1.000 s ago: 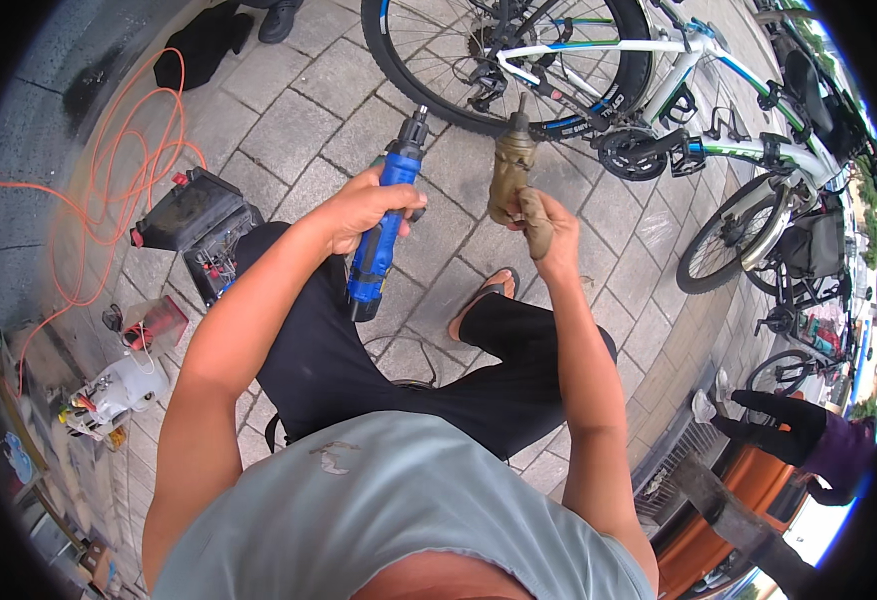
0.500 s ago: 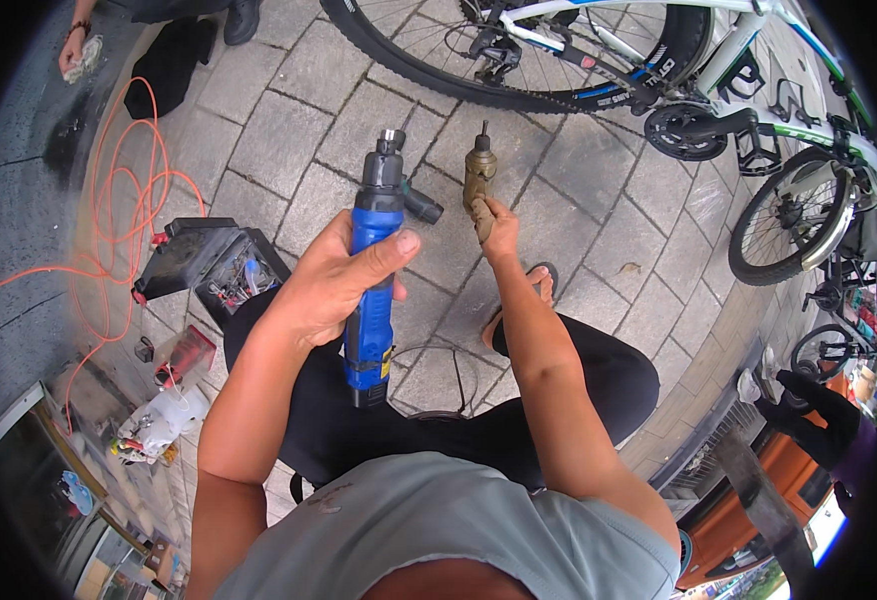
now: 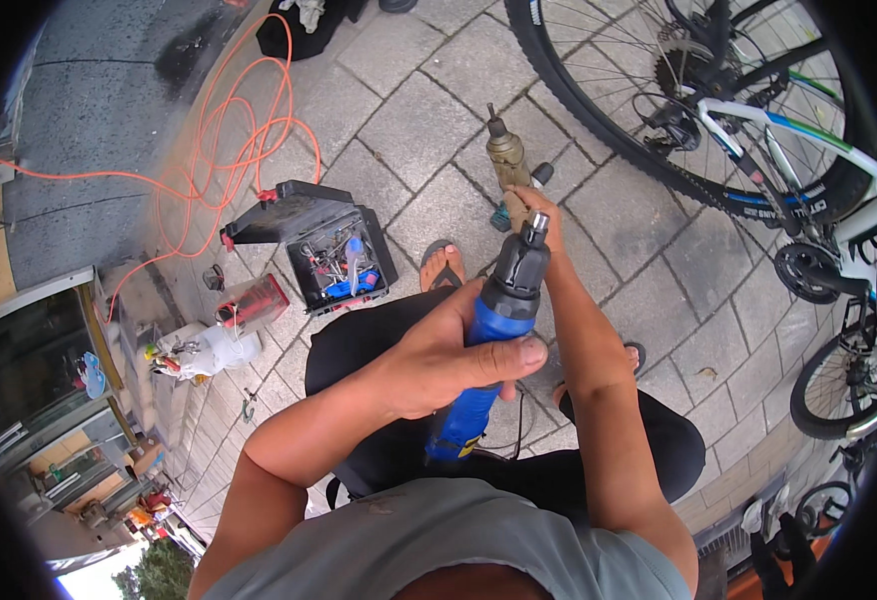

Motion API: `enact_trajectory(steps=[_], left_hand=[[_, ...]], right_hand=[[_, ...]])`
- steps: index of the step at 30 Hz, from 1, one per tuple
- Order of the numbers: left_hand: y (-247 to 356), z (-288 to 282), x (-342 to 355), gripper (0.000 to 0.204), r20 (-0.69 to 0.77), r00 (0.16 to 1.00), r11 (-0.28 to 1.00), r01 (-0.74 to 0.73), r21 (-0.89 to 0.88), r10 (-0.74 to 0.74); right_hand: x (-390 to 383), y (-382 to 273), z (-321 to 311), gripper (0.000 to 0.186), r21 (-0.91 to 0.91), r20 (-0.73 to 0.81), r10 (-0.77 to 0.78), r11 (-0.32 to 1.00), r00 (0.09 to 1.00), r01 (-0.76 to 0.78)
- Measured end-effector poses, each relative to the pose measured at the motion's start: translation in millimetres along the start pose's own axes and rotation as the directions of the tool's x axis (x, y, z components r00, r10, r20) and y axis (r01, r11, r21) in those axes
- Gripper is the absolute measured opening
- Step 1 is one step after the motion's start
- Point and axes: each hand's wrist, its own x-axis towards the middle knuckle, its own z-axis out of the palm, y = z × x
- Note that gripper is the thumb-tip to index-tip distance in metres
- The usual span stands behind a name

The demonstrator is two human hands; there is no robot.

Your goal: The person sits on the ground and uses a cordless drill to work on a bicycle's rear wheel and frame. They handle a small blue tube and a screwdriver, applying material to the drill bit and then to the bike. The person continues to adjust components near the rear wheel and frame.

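Starting left of the toolbox (image 3: pixel 289 215), a white bag (image 3: pixel 229 350) and a red bin (image 3: pixel 271 292) sit below it, out of either hand's reach as things lie, while the toolbox itself stands open with small tools (image 3: pixel 334 258) inside. To its right and lower, the left hand (image 3: pixel 449 365) is wrapped round the blue tool (image 3: pixel 504 312), thumb pressed across the top, fingers curled beneath. Right of the toolbox and higher is the brown tool (image 3: pixel 507 155), its lower end pinched by the right hand (image 3: pixel 541 212); part of that grip is hidden. A dark tool (image 3: pixel 543 174) shows just behind, and well to the toolbox's right is a bicycle (image 3: pixel 794 128), touched by neither hand. Having both tools in hand looks done; neither tip bears on any workpiece, so I judge that nothing is being worked with them yet, and what is left cannot be told. Against half a second ago, the view has swung, carrying toolbox and bicycle rightward in it; the blue tool leans right instead of standing nearly upright, and its tip now overlaps the right hand in view, where a gap showed. Both grips are kept.
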Motion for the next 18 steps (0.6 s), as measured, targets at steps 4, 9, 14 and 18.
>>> enact_trajectory(steps=[4,9,14,18], left_hand=[[-4.3,-26.8,-6.8,0.047,-0.028,0.998,0.996,-0.054,-0.073,0.053],[1.1,-57.5,-19.9,0.037,-0.138,0.989,0.988,-0.064,-0.14,0.045],[4.2,-86.5,-32.2,0.048,-0.173,0.982,0.946,-0.129,-0.297,0.08],[11.5,-104.9,-37.8,0.045,-0.191,0.975,0.926,-0.175,-0.335,0.116]], right_hand=[[34.4,2.9,76.2,0.022,0.061,0.098,-0.05,0.997,0.994,0.044],[61.6,19.5,175.2,0.022,0.142,0.182,-0.041,0.99,0.982,0.015],[70.4,37.4,246.1,0.022,0.271,0.22,0.055,0.956,0.974,-0.115],[66.1,68.9,256.6,0.026,0.296,0.201,-0.072,0.955,0.977,0.01]])
